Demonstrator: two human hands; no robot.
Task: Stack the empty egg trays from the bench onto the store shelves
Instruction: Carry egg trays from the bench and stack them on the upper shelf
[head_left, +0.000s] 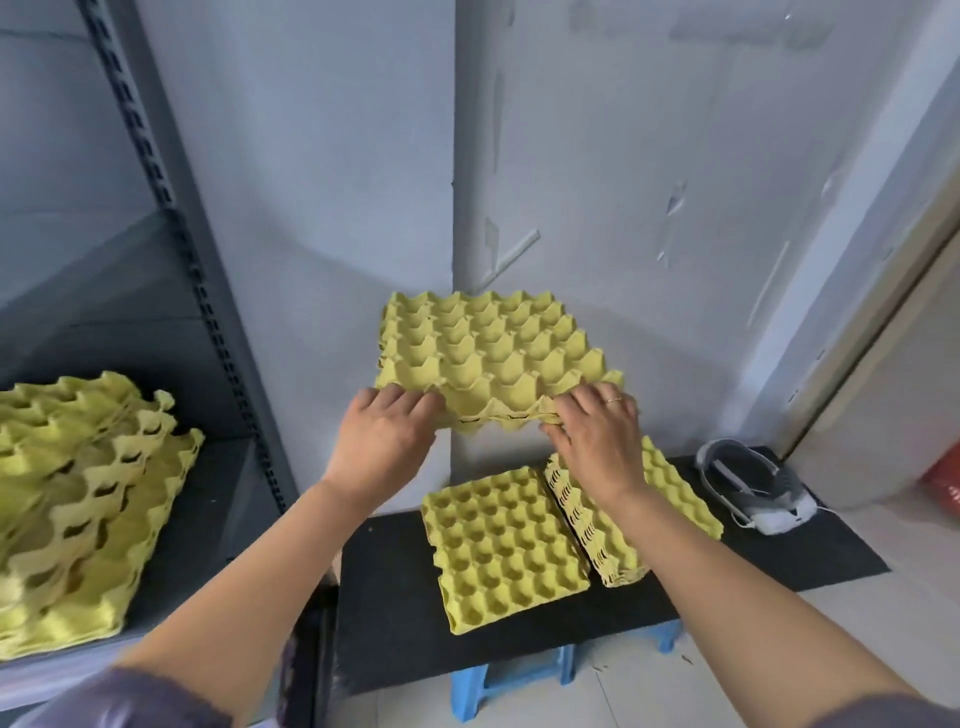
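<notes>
Far left: shelf stack (78, 499) of yellow egg trays, loosely nested and skewed, sits on the grey shelf (208, 519), beside the slotted upright (208, 312). Centre: left hand (382, 441) grips the near-left edge of the held trays (483, 348), fingers (410, 402) curled over the rim. Held trays are raised above the desk, cups up; a seam along the near edge shows more than one layer. Right hand (597, 441) pinches the near-right edge, fingers curled, ring on one. Below: single tray (498, 545) flat on the black desk (395, 623); desk stack (670, 483) just beside it on the right, partly under the right forearm. Far right on the desk: grey-white headset (748, 488).
</notes>
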